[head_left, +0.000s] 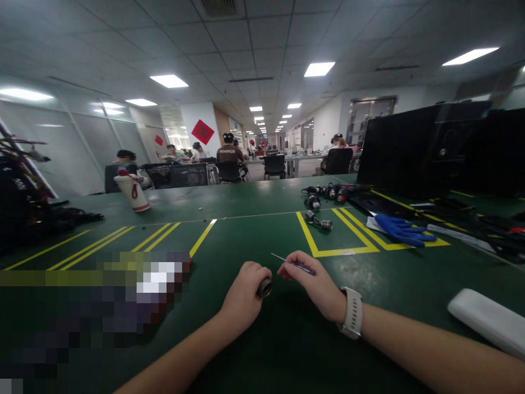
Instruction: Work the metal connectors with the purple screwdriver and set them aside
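Observation:
My left hand [245, 291] is wrapped round a dark metal cylindrical part [266, 288], whose round hollow-looking end faces right and toward me. My fingers cover the rest of it. In my right hand [308, 278] is a small screwdriver [304, 268] with a purple handle and a thin shaft that points up and left. Its tip is apart from the cylinder. Both hands are held over the green table [229, 350]. Farther back, a grey metal part [319, 220] made of joined cylinders lies inside a yellow tape outline [346, 253].
Behind the tape lie several dark cylindrical parts [324, 192]. A blue glove [404, 230] rests at right, near a white case [488, 317]. Black computer towers [410, 150] stand at the back right. A white cup [134, 191] is at the back left; a pixelated patch covers the near left.

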Motion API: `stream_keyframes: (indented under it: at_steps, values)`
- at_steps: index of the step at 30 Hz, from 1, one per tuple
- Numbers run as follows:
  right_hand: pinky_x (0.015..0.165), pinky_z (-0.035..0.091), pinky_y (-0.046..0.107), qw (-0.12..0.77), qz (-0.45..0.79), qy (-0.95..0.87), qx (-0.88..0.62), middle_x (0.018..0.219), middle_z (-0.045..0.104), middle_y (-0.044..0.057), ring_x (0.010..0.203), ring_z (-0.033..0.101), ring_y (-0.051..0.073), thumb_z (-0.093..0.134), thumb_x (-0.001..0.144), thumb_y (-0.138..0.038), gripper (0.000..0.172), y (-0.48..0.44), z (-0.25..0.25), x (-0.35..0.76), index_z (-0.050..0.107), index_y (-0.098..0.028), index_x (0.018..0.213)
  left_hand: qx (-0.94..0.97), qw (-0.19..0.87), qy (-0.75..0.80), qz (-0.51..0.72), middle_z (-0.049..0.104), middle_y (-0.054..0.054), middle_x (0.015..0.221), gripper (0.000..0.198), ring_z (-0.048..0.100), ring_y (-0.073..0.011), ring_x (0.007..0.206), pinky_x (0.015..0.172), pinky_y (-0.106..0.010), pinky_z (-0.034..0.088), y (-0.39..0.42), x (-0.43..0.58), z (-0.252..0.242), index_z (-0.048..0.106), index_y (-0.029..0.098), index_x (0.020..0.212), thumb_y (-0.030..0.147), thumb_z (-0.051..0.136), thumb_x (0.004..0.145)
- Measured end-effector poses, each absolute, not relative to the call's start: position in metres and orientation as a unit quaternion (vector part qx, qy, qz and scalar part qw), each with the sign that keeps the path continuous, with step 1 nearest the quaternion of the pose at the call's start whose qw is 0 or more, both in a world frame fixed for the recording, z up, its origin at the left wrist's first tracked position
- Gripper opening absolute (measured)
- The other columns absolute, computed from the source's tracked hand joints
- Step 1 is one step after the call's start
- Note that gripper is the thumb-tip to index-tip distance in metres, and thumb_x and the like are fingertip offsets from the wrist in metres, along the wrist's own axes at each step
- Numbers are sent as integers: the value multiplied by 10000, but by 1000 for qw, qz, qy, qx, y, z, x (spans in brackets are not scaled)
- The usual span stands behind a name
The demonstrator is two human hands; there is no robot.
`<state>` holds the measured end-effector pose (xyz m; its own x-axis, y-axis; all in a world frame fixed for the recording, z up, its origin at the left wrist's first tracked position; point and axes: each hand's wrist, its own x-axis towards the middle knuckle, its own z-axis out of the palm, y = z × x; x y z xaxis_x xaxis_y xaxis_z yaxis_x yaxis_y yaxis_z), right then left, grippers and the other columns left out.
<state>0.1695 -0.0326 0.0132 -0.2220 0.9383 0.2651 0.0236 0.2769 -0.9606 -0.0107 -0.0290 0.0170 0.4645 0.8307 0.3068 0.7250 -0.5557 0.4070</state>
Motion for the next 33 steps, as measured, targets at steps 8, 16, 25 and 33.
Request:
stream_keyframes:
  at_steps: [8, 16, 25, 33]
  values:
    - [770, 432, 355, 437, 494, -609, -440, 802, 604, 12, 804, 566, 180, 515, 830, -272, 117, -55, 12, 172, 580, -186, 784, 926, 22, 368, 84, 603, -49, 917, 248, 514, -235, 867, 777, -418, 430, -79, -2, 32, 580, 202, 830, 25, 421, 760]
    - [792, 456, 353, 415, 470, -643, -439, 864, 611, 6, 838, 583, 171, 512, 810, -149, 90, -74, 11, 177, 580, -199, 842, 945, 0, 312, 102, 605, -120, 1144, 363, 472, -288, 1159, 970, -483, 337, -86, -4, 16, 558, 191, 1056, 29, 346, 809]
    - [818, 455, 384, 434, 476, -620, -448, 865, 645, 22, 853, 607, 185, 524, 809, -179, 98, -76, 13, 178, 602, -199, 865, 955, 67, 267, 113, 601, -72, 1189, 384, 487, -241, 1170, 1052, -468, 276, -83, -14, 21, 556, 235, 1095, 35, 374, 823]
    - [601, 463, 298, 500, 455, -614, -407, 656, 610, 10, 631, 573, 147, 500, 841, -442, 304, -78, 29, 192, 660, -200, 750, 875, -78, 436, 196, 442, -106, 1235, 354, 381, -321, 1164, 878, -494, 411, -66, -30, 28, 617, 232, 994, 32, 453, 753]
